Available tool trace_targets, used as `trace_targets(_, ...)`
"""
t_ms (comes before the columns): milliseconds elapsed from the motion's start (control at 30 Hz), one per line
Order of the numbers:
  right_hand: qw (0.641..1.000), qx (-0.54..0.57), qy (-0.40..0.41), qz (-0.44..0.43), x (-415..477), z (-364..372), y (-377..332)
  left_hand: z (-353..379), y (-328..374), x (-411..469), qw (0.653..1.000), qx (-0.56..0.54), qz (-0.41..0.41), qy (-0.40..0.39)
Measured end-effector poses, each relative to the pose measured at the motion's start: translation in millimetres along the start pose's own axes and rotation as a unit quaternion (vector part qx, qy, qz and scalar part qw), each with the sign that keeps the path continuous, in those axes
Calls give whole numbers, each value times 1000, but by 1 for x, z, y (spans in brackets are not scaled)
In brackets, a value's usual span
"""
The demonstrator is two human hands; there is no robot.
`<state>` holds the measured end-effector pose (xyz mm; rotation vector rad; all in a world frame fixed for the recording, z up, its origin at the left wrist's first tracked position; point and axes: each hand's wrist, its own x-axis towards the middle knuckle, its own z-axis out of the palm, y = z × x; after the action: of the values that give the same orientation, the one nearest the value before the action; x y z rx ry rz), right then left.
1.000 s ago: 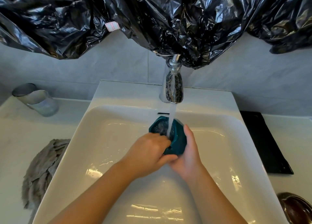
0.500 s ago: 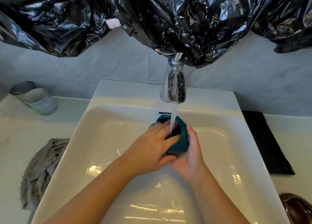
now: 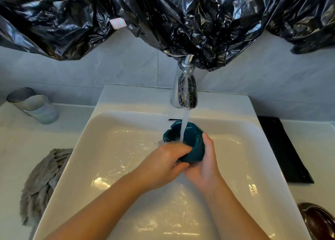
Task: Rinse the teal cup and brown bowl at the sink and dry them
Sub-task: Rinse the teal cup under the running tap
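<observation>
The teal cup (image 3: pixel 194 140) is tilted just below the tap (image 3: pixel 186 89), and the water stream falls into its mouth. The right hand (image 3: pixel 203 169) grips it from under and beside, with the thumb up along the wall. The left hand (image 3: pixel 163 163) curls its fingers over the near rim. Half a second ago they lay further across the mouth, and now more of it shows. The brown bowl (image 3: pixel 319 221) rests well apart from the tap, to the right and nearer to the person.

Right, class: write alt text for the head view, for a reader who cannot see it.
A person's left hand and right hand hold a teal cup under water running from a chrome tap into a white sink. A grey cloth lies left of the sink; a brown bowl sits at lower right.
</observation>
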<state>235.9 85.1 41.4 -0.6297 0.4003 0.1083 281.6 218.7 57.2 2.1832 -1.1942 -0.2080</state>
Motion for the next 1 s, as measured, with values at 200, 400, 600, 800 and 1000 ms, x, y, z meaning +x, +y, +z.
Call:
trace_targets(200,999,37,-2,-2,3,1,1,-9,-15,4,970,234,61,-2)
trace_targets(400,999,38,2,-2,3,-5,-1,-6,1,11,983,175,60,2)
trace_targets(600,1000,-11,-18,15,8,-5,4,3,-12,3,935,354,5,-39)
trace_targets(800,999,27,-21,11,6,1,10,0,2,5,983,163,-41,70)
trace_targets(1000,999,16,21,43,5,-3,-2,6,-3,-1,976,214,32,20)
